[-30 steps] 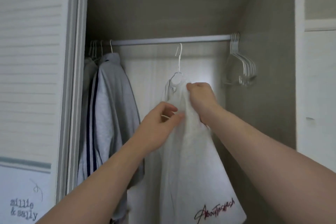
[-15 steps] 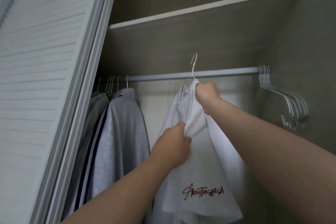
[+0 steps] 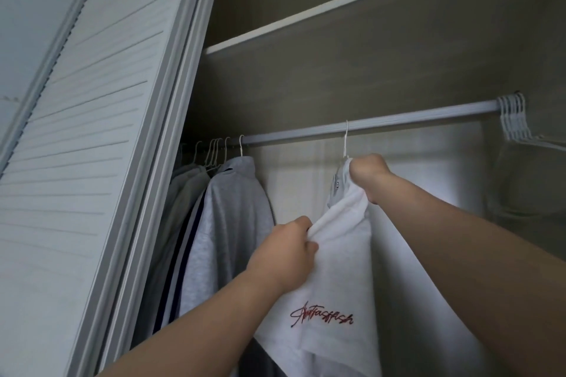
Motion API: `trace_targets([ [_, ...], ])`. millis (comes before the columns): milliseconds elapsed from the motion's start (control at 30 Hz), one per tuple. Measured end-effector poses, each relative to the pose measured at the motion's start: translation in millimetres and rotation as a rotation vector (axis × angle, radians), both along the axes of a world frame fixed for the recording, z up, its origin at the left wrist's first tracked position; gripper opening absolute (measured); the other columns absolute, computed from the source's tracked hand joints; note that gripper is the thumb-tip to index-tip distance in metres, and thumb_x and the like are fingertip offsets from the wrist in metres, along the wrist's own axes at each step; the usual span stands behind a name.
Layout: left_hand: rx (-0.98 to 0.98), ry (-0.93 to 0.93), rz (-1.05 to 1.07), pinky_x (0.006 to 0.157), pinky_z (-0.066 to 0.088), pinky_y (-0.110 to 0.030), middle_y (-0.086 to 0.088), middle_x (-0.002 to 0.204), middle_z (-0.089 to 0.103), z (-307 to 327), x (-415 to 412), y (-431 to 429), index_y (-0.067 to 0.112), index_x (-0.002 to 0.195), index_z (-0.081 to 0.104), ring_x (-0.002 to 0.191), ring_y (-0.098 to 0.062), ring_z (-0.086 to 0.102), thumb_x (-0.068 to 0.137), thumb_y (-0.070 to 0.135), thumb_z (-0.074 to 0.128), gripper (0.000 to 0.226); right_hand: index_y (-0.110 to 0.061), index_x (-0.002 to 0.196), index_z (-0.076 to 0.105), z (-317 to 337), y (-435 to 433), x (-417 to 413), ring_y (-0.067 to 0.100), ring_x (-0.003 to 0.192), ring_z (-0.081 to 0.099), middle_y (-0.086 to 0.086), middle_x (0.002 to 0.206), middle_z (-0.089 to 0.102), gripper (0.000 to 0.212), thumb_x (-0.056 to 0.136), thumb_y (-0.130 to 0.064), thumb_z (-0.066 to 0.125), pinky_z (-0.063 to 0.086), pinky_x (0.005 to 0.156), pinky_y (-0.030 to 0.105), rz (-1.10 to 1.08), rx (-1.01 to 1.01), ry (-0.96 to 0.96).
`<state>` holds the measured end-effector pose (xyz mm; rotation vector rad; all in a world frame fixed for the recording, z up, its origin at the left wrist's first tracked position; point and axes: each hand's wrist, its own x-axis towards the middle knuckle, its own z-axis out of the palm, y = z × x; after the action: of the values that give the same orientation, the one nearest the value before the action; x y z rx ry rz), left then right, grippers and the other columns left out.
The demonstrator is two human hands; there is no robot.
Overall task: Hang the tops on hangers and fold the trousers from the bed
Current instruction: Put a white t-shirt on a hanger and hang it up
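White T-shirt (image 3: pixel 340 269) on wire hanger (image 3: pixel 346 139), hook at closet rail (image 3: pixel 398 122), seating unclear; between grey jacket (image 3: pixel 232 223) and empty hangers (image 3: pixel 514 122). Right hand (image 3: pixel 369 176) clenched on collar under hook. Left hand (image 3: pixel 284 251) pinching shoulder fabric, drawn taut. Risk: sideways tug slipping shoulder off hanger, or unseating hook.

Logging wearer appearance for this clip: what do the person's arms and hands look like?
The left forearm and right forearm are bare up to the frame edge: no sleeve or cuff. The left hand and right hand are ungloved, with no ring, watch or bracelet on the sides in view.
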<state>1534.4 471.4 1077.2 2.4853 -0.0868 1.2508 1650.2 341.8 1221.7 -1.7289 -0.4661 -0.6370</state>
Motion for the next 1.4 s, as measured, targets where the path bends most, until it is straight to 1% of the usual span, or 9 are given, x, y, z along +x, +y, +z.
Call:
trace_targets([
  [200, 0.036, 0.039, 0.067, 0.08, 0.053, -0.044, -0.009, 0.098, 0.065, -13, 3, 24, 0.014, 0.1, 0.053, 0.091, -0.031, 0.062, 0.098, 0.024, 0.051, 0.011, 0.001, 0.088, 0.055, -25, 2, -29, 0.038, 0.07, 0.064, 0.022, 0.091, 0.063, 0.007, 0.089, -0.004, 0.049, 0.059, 0.062, 0.044, -0.036, -0.32, -0.059],
  [333, 0.06, 0.031, 0.143, 0.077, 0.053, -0.041, -0.004, 0.093, 0.066, -25, 7, 44, 0.02, 0.095, 0.049, 0.088, -0.028, 0.062, 0.1, 0.027, 0.051, 0.009, 0.003, 0.113, 0.046, -48, 12, -47, 0.034, 0.063, 0.068, 0.016, 0.085, 0.062, 0.025, 0.093, -0.012, 0.049, 0.062, 0.063, 0.045, -0.202, -0.591, -0.162],
  [567, 0.074, 0.054, 0.305, 0.073, 0.05, -0.04, 0.004, 0.082, 0.059, -31, 11, 83, 0.025, 0.08, 0.039, 0.087, -0.028, 0.061, 0.1, 0.028, 0.048, 0.022, 0.002, 0.125, 0.045, -65, 54, -13, 0.031, 0.081, 0.055, 0.019, 0.103, 0.059, 0.031, 0.101, -0.018, 0.044, 0.046, 0.067, 0.033, -0.075, -0.537, -0.349],
  [733, 0.01, 0.124, 0.417, 0.073, 0.052, -0.038, -0.001, 0.092, 0.062, -32, 6, 107, 0.024, 0.085, 0.048, 0.085, -0.025, 0.06, 0.1, 0.027, 0.049, 0.015, -0.005, 0.101, 0.048, -73, 101, 24, 0.032, 0.086, 0.055, 0.021, 0.11, 0.062, 0.019, 0.103, -0.023, 0.042, 0.04, 0.069, 0.034, 0.055, -0.527, -0.417],
  [900, -0.026, 0.142, 0.459, 0.064, 0.047, -0.032, 0.005, 0.087, 0.061, -30, -1, 127, 0.027, 0.083, 0.05, 0.079, -0.018, 0.06, 0.097, 0.023, 0.051, 0.015, -0.003, 0.132, 0.049, -77, 161, 46, 0.039, 0.108, 0.059, 0.023, 0.12, 0.063, 0.04, 0.103, -0.03, 0.042, 0.05, 0.091, 0.043, 0.163, -0.535, -0.425],
  [1067, -0.089, 0.158, 0.452, 0.067, 0.046, -0.025, 0.01, 0.09, 0.061, -33, -7, 138, 0.03, 0.098, 0.061, 0.081, -0.011, 0.06, 0.097, 0.017, 0.051, 0.016, -0.001, 0.125, 0.052, -81, 206, 46, 0.04, 0.1, 0.061, 0.023, 0.107, 0.065, 0.037, 0.103, -0.031, 0.046, 0.041, 0.072, 0.034, 0.237, -0.46, -0.442],
  [1133, -0.095, 0.153, 0.462, 0.061, 0.044, -0.02, 0.013, 0.086, 0.058, -38, -10, 138, 0.034, 0.088, 0.056, 0.077, -0.007, 0.058, 0.097, 0.015, 0.051, 0.022, -0.001, 0.122, 0.053, -88, 215, 47, 0.04, 0.099, 0.062, 0.024, 0.105, 0.065, 0.036, 0.103, -0.031, 0.046, 0.037, 0.071, 0.033, 0.254, -0.401, -0.422],
  [1267, -0.117, 0.171, 0.488, 0.074, 0.06, -0.04, 0.002, 0.095, 0.063, -45, -15, 135, 0.026, 0.095, 0.057, 0.082, -0.018, 0.064, 0.099, 0.018, 0.052, 0.01, -0.004, 0.118, 0.053, -100, 213, 47, 0.041, 0.099, 0.061, 0.02, 0.102, 0.065, 0.035, 0.102, -0.035, 0.048, 0.038, 0.07, 0.034, 0.307, -0.33, -0.391],
  [1400, -0.111, 0.148, 0.457, 0.069, 0.061, -0.04, 0.003, 0.087, 0.066, -51, -35, 127, 0.023, 0.105, 0.054, 0.075, -0.017, 0.067, 0.1, 0.019, 0.051, 0.007, -0.019, 0.151, 0.033, -117, 197, 30, 0.033, 0.13, 0.048, 0.011, 0.145, 0.05, 0.059, 0.099, -0.039, 0.054, 0.039, 0.093, 0.034, 0.416, -0.275, -0.351],
])
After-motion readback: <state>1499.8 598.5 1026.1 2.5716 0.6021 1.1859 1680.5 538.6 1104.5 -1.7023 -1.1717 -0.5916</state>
